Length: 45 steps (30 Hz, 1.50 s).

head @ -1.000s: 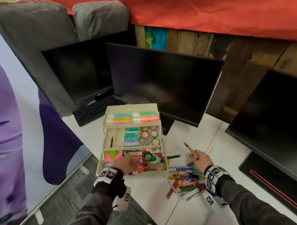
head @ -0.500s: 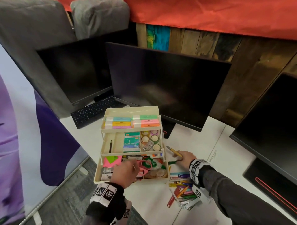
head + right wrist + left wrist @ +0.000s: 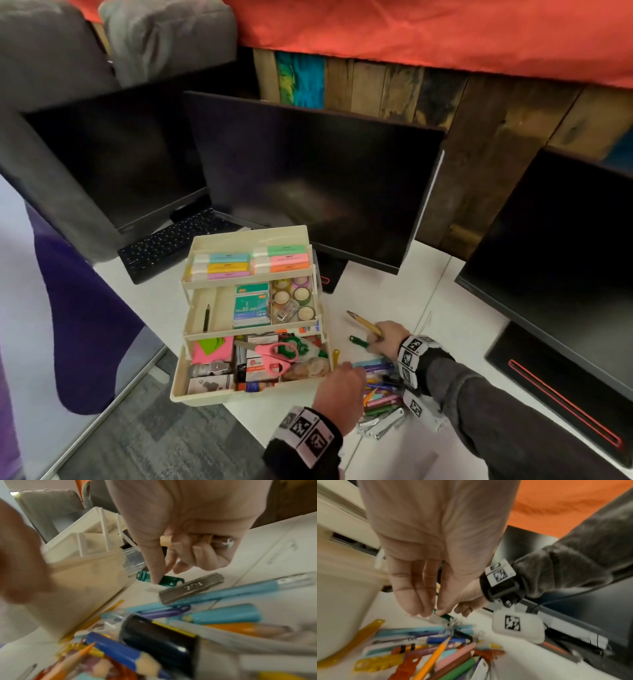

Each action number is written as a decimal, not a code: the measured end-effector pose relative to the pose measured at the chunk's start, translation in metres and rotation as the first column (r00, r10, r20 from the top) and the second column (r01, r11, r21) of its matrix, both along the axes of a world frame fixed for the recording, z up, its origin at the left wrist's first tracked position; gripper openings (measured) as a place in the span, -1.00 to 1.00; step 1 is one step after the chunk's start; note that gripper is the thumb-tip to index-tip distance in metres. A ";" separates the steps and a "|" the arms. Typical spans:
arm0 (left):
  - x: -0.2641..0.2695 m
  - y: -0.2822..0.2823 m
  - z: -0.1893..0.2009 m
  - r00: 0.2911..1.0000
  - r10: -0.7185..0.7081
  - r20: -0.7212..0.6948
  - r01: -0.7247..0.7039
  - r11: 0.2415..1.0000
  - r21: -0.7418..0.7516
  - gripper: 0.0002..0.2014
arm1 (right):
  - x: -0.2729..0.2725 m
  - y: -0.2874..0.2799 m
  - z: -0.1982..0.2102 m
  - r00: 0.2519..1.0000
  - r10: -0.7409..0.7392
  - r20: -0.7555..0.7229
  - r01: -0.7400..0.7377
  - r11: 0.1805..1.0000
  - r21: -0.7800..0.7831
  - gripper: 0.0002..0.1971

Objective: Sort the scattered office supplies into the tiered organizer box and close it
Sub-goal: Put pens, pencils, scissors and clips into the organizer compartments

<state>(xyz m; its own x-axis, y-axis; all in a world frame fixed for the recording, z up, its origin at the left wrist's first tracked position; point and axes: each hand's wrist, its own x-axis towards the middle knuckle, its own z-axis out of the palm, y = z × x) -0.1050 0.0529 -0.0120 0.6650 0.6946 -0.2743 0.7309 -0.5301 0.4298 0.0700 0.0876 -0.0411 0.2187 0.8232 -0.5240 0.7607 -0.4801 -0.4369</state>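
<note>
The cream tiered organizer box (image 3: 205, 394) stands open on the white table, all three tiers filled. To its right lies a pile of coloured pencils, pens and clips (image 3: 380, 390). My left hand (image 3: 339, 387) hovers over that pile, fingers straight and pointing down (image 3: 412, 605), with nothing seen in them. My right hand (image 3: 385, 339) grips a yellow pencil (image 3: 363, 323) in its curled fingers. Its thumb tip (image 3: 156, 580) touches a green clip (image 3: 171, 580) lying flat just right of the box.
Three dark monitors (image 3: 308, 178) and a keyboard (image 3: 171, 246) stand behind the box. A metal clip (image 3: 190, 586) lies beside the green one. Pink scissors (image 3: 274, 356) sit in the bottom tier. The table edge and grey carpet (image 3: 154, 438) are at front left.
My left hand has come out of the box's bottom tier and moved right, over the pile. My right hand has dropped with the pencil to the green clip.
</note>
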 end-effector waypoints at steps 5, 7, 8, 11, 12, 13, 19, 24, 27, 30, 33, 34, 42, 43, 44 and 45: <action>0.037 0.008 -0.012 0.978 -0.020 -0.208 0.040 0.995 0.096 -0.63 | 0.023 -0.017 0.006 0.996 -0.071 -0.053 0.075 0.993 0.094 -0.89; 0.044 0.014 -0.016 0.957 -0.039 -0.287 0.068 0.993 0.094 -0.60 | 0.033 -0.026 0.008 0.983 -0.154 -0.104 0.168 0.974 0.151 -0.88; 0.047 0.017 -0.018 0.946 -0.055 -0.320 0.089 0.992 0.093 -0.59 | 0.038 -0.033 0.010 0.969 -0.202 -0.140 0.225 0.959 0.175 -0.88; 0.054 0.022 -0.018 0.944 -0.042 -0.326 0.066 0.996 0.063 -0.58 | 0.056 -0.061 0.010 0.873 -0.398 -0.281 0.462 0.858 0.223 -0.83; 0.056 0.023 -0.018 0.947 -0.042 -0.317 0.056 0.998 0.036 -0.57 | 0.063 -0.073 0.008 0.839 -0.450 -0.307 0.523 0.822 0.225 -0.83; 0.057 0.025 -0.018 0.948 -0.046 -0.315 0.054 0.998 0.014 -0.57 | 0.068 -0.087 0.004 0.817 -0.481 -0.319 0.558 0.798 0.227 -0.83; 0.063 0.027 -0.013 0.932 -0.067 -0.357 0.077 0.997 0.013 -0.57 | 0.074 -0.163 -0.011 0.775 -0.574 -0.264 0.624 0.760 0.179 -0.85; 0.054 0.022 -0.001 0.955 -0.016 -0.296 0.058 0.989 0.135 -0.67 | 0.060 -0.185 -0.019 0.814 -0.526 -0.246 0.567 0.810 0.147 -0.75; 0.038 0.015 0.009 0.981 0.012 -0.191 0.005 0.996 0.087 -0.65 | 0.047 -0.176 -0.019 0.877 -0.419 -0.234 0.460 0.873 0.160 -0.71; 0.020 0.004 0.015 0.988 0.058 -0.141 -0.046 0.995 0.092 -0.73 | 0.031 -0.156 -0.018 0.932 -0.296 -0.211 0.336 0.922 0.193 -0.73; 0.002 -0.010 0.013 0.988 0.090 -0.122 -0.074 0.990 0.124 -0.71 | 0.019 -0.129 -0.017 0.954 -0.258 -0.154 0.291 0.923 0.253 -0.80; -0.002 -0.015 0.010 0.990 0.095 -0.106 -0.083 0.991 0.108 -0.67 | 0.017 -0.119 -0.016 0.964 -0.246 -0.098 0.262 0.934 0.243 -0.80; -0.039 -0.047 -0.001 0.971 0.209 -0.115 -0.207 0.978 0.029 -0.74 | 0.020 -0.091 -0.018 0.990 -0.060 0.129 0.053 0.997 0.059 -0.64; -0.042 -0.047 -0.005 0.967 0.221 -0.126 -0.218 0.975 0.034 -0.76 | 0.022 -0.091 -0.018 0.990 -0.056 0.131 0.047 0.996 0.070 -0.65; -0.044 -0.047 -0.008 0.965 0.229 -0.127 -0.227 0.973 0.033 -0.78 | 0.024 -0.091 -0.018 0.990 -0.052 0.132 0.042 0.996 0.077 -0.68; -0.045 -0.048 -0.011 0.965 0.234 -0.121 -0.232 0.972 0.028 -0.79 | 0.026 -0.091 -0.018 0.990 -0.044 0.137 0.033 0.996 0.082 -0.70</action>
<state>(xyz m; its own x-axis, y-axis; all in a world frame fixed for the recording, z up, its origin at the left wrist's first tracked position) -0.1497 0.0050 -0.0230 0.4459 0.8308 -0.3331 0.8818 -0.3438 0.3228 0.0956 -0.0035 -0.0592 0.3167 0.8504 -0.4201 0.7981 -0.4783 -0.3665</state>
